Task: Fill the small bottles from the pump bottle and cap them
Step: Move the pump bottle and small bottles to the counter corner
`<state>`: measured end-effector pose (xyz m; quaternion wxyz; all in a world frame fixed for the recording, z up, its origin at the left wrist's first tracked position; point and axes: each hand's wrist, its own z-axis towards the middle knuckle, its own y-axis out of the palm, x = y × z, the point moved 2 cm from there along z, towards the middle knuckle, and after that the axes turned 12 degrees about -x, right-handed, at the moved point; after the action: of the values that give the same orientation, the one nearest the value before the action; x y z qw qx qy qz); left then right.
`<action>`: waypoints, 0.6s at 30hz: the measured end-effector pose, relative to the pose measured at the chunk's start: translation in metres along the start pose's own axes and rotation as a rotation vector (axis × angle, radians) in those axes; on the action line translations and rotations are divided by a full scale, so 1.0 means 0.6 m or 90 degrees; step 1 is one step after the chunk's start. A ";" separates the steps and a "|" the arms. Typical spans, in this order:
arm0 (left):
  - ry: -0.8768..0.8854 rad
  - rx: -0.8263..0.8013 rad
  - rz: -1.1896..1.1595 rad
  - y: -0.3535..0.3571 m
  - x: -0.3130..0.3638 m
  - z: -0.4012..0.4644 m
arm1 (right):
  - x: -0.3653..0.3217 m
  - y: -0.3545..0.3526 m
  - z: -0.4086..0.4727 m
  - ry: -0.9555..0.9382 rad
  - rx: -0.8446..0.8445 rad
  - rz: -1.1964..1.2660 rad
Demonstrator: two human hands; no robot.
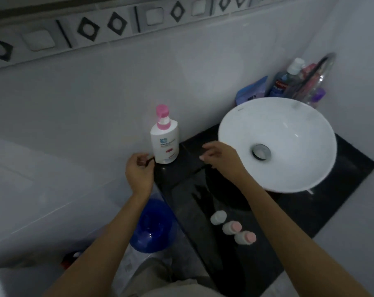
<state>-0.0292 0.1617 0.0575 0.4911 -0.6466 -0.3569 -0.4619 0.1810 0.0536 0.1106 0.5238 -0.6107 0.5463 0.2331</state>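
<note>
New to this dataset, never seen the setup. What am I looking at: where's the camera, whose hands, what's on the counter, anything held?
There is no machine here: a person wears a wide-angle camera on the head, looking down at their own bare arms. The left hand hangs beside the white pump bottle with a pink pump; the right hand hovers over the black counter. Both look loosely curled and hold nothing that shows. Near the front edge stand three small bottles: one with a white cap, two with pink caps. A white basin sits to the right, toiletries behind it.
</note>
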 end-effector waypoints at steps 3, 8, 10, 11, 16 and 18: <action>0.064 -0.206 0.000 0.035 -0.005 -0.055 | 0.044 -0.016 -0.120 0.026 0.096 -0.036; 0.229 -0.601 0.195 0.112 -0.007 -0.128 | 0.111 0.005 -0.243 0.129 0.095 -0.086; 0.262 -0.692 0.289 0.137 -0.008 -0.145 | 0.135 0.021 -0.260 0.169 0.051 -0.188; 0.258 -0.725 0.316 0.147 -0.009 -0.151 | 0.144 0.029 -0.263 0.172 0.044 -0.249; 0.255 -0.780 0.374 0.178 -0.009 -0.169 | 0.164 0.065 -0.256 0.190 0.069 -0.449; 0.263 -0.773 0.382 0.181 -0.008 -0.173 | 0.165 0.075 -0.252 0.199 0.077 -0.478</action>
<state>0.0430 0.0333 0.0294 0.2072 -0.7759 0.2580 -0.5371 0.1258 -0.1169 0.0602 0.5182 -0.7637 0.3711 -0.1024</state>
